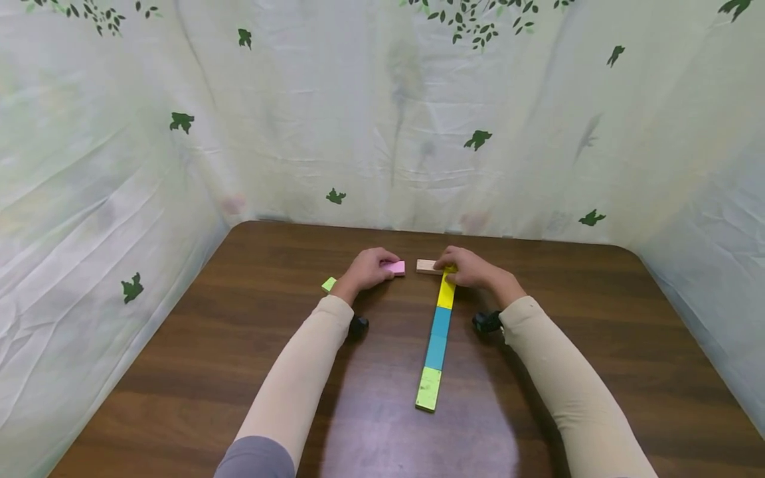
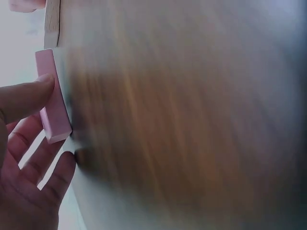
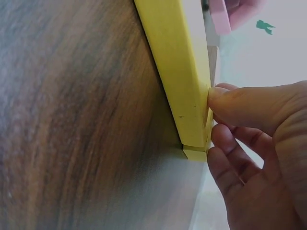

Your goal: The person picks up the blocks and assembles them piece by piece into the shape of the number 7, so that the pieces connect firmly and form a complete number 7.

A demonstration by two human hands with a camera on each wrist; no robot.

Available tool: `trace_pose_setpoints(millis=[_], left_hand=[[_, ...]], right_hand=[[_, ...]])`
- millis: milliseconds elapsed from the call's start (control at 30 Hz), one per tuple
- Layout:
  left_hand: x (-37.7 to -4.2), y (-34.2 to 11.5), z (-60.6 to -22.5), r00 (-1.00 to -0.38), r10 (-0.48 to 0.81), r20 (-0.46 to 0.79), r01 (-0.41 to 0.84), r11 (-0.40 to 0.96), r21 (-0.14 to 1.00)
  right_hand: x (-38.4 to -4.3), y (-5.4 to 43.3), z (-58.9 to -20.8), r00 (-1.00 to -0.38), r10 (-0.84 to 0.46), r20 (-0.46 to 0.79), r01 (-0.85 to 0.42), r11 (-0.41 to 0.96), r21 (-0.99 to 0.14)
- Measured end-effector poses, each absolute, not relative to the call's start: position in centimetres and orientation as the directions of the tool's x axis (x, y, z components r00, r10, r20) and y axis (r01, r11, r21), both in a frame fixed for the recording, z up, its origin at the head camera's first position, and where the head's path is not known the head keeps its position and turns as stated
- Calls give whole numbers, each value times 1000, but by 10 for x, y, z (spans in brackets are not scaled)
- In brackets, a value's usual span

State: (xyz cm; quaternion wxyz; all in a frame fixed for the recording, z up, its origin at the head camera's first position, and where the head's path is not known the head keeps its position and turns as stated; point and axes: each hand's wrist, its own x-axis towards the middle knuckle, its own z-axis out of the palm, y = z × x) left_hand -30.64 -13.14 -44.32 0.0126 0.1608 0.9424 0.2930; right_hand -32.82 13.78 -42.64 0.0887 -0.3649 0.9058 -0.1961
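In the head view my left hand (image 1: 366, 271) grips a pink block (image 1: 396, 268) over the far part of the table. The left wrist view shows the thumb on one face of the pink block (image 2: 53, 105), fingers behind it. My right hand (image 1: 472, 267) pinches at the far yellow end of a block row, thumb on the near side and fingertips beyond. A plain wood block (image 1: 427, 267) extends left from that end, toward the pink one. The row runs toward me: a yellow block (image 1: 445, 295), two blue blocks (image 1: 440, 322) and a lime-green block (image 1: 427, 390).
Another lime-green block (image 1: 329, 284) lies on the brown table (image 1: 251, 345), partly behind my left wrist. Pale cloth (image 1: 370, 119) with leaf prints hangs around the table's back and sides. Dark wrist cameras (image 1: 487, 322) sit under both wrists.
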Motion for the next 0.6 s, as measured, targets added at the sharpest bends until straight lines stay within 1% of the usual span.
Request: trace_pose_setpoints(millis=[267, 467, 600], left_hand=[[-311, -116, -447, -973, 227, 52, 210, 757, 619], [-314, -111, -450, -980, 191, 59, 187, 772, 608], [-315, -106, -451, -988, 153, 24, 136, 775, 617]], right_hand=[[-330, 138, -429, -732, -681, -22, -611, 670, -422], [-330, 136, -430, -731, -682, -26, -610, 670, -423], [-331, 138, -429, -737, -675, -32, -605, 681, -413]])
